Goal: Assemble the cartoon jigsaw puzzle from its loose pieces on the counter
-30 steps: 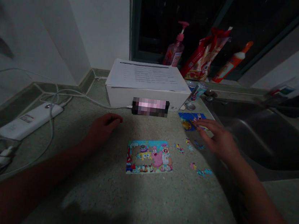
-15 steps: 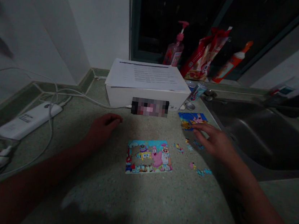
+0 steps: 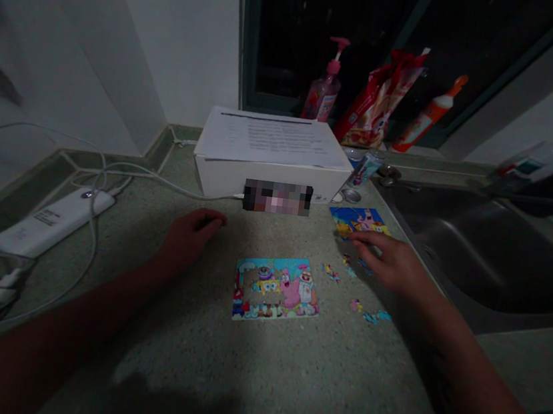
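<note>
**Fill stage: one open patch, hands idle over the counter**

Step in hand, by my judgement: filling in the jigsaw puzzle (image 3: pixel 276 291). It lies mostly assembled on the speckled green counter (image 3: pixel 186 370), directly in front of me and between my hands. An open patch (image 3: pixel 248 284) shows toward its left side. Loose pieces (image 3: pixel 366 315) lie scattered to its right, in small groups.

The next move, as I judge it, calls for picking out a loose piece that matches the patch, carrying it across and seating it there.

Orientation: the long axis runs left to right across the counter, rising slightly at the right end. The picture stands upright to me, its top edge facing the white box (image 3: pixel 269 186) with printed sheets (image 3: pixel 269 140) on top.

Left hand (image 3: pixel 191 237): loosely curled, to the left of the puzzle, with nothing visible in it.

Right hand (image 3: pixel 390 263): fingers extended and relaxed, not clenched. The fingertips (image 3: pixel 359 239) are at the lower edge of a small blue picture card (image 3: pixel 358 221) beyond the puzzle. The light is too dim to tell whether they touch it or hold a piece.
</note>
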A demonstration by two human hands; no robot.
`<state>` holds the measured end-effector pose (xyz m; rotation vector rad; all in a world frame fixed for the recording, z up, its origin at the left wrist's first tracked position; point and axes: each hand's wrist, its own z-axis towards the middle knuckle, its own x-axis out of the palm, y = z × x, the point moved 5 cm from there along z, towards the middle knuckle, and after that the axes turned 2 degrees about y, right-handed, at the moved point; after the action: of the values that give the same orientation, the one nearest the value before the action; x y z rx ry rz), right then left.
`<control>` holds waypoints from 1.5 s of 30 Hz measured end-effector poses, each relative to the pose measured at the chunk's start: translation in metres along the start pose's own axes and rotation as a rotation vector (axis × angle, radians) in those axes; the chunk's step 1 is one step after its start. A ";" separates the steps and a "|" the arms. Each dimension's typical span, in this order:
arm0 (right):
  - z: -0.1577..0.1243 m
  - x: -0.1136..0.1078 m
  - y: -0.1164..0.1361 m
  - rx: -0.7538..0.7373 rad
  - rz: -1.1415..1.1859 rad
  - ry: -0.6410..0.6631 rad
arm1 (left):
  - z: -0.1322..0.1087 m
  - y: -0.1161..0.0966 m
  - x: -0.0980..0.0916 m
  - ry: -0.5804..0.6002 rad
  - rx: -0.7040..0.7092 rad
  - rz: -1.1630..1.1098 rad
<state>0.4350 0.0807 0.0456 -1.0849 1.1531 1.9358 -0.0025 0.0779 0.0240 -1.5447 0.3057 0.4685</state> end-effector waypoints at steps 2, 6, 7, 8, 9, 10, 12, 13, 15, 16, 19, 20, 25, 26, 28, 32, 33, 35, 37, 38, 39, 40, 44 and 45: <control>0.000 0.001 0.000 -0.003 -0.001 0.006 | 0.000 0.000 0.000 -0.003 0.002 0.007; 0.000 0.004 -0.001 -0.001 0.003 0.026 | 0.000 0.000 0.000 0.003 0.004 0.017; 0.000 0.004 -0.002 -0.002 0.006 0.027 | 0.000 0.000 0.000 0.005 0.003 0.014; 0.000 0.003 -0.002 -0.006 0.009 0.029 | 0.000 0.001 0.001 0.006 0.003 0.009; 0.000 0.004 -0.002 -0.011 0.014 0.032 | 0.001 0.001 0.001 0.008 0.005 0.007; 0.000 0.004 -0.001 -0.018 0.018 0.038 | 0.001 0.001 0.001 0.008 0.009 0.005; 0.000 0.004 -0.001 -0.030 0.022 0.049 | 0.001 0.001 0.001 0.005 0.019 0.004; 0.001 0.005 -0.001 -0.033 0.020 0.054 | 0.001 0.001 0.001 0.003 0.023 0.003; 0.001 0.006 0.000 -0.034 0.014 0.057 | 0.001 0.000 0.001 0.007 0.028 0.007; 0.001 0.007 0.000 -0.032 0.011 0.057 | 0.001 -0.001 0.001 0.008 0.026 0.011; 0.001 0.008 0.000 -0.024 0.004 0.065 | 0.000 -0.002 0.000 0.008 0.019 0.023; 0.001 0.008 -0.001 -0.022 -0.001 0.072 | 0.000 -0.002 0.000 0.004 0.017 0.021; 0.001 0.010 -0.002 -0.028 -0.037 0.093 | 0.001 -0.001 0.001 0.008 0.011 0.021; 0.001 0.011 -0.002 -0.033 -0.036 0.089 | 0.001 0.000 0.001 0.009 0.013 0.023; 0.001 0.011 -0.002 -0.042 -0.030 0.080 | 0.001 0.000 0.000 0.005 0.016 0.018; 0.000 0.012 -0.003 -0.026 -0.024 0.090 | 0.001 -0.001 0.000 0.001 0.020 0.014; 0.000 0.012 -0.003 -0.018 -0.023 0.098 | 0.001 -0.001 0.000 -0.001 0.023 0.017; 0.000 0.011 -0.003 -0.008 -0.025 0.111 | 0.000 -0.001 0.000 -0.003 0.024 0.025; 0.000 0.011 -0.003 -0.009 -0.029 0.113 | 0.000 -0.001 0.000 -0.005 0.018 0.028; 0.000 0.010 -0.003 -0.013 -0.030 0.110 | 0.000 -0.001 0.000 -0.006 0.014 0.026; -0.001 0.010 -0.004 -0.018 -0.033 0.106 | 0.000 -0.001 0.000 -0.005 0.010 0.023; -0.001 0.010 -0.004 -0.022 -0.036 0.102 | 0.000 -0.001 0.000 -0.001 0.008 0.022; -0.001 0.011 -0.007 -0.033 -0.040 0.107 | 0.000 -0.002 0.001 0.010 0.005 0.034; -0.001 0.011 -0.007 -0.035 -0.037 0.109 | 0.000 -0.002 0.000 0.009 0.005 0.034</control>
<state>0.4363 0.0835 0.0325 -1.2359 1.1525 1.8945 -0.0011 0.0784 0.0259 -1.5391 0.3402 0.4868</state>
